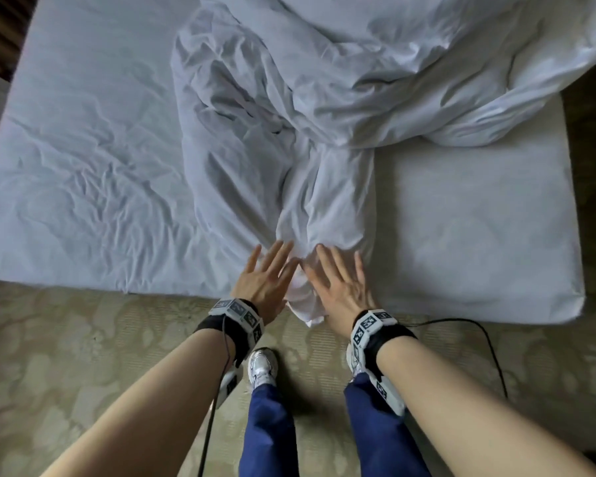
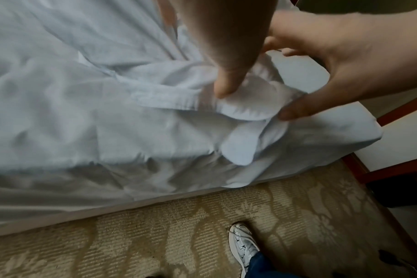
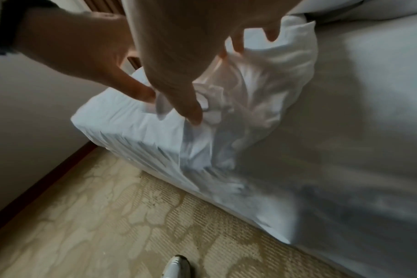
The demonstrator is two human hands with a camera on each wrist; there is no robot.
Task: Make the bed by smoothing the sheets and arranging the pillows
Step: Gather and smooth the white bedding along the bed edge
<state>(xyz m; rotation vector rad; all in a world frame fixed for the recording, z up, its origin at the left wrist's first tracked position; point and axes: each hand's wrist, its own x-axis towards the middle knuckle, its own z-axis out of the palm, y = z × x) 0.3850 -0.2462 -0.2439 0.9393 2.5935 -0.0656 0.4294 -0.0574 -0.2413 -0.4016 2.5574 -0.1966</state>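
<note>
Duvet [image 1: 289, 108]: white, bunched in a heap mid-bed, one twisted corner trailing over the mattress [image 1: 461, 235] near edge. Left hand [image 1: 264, 282] and right hand [image 1: 341, 290] flank that corner, fingers straight and spread, touching cloth, no pinch seen. Judged light, soft, limp, wrinkles easily. Best hold: the hemmed corner, one hand each side. No pillows in view.
</note>
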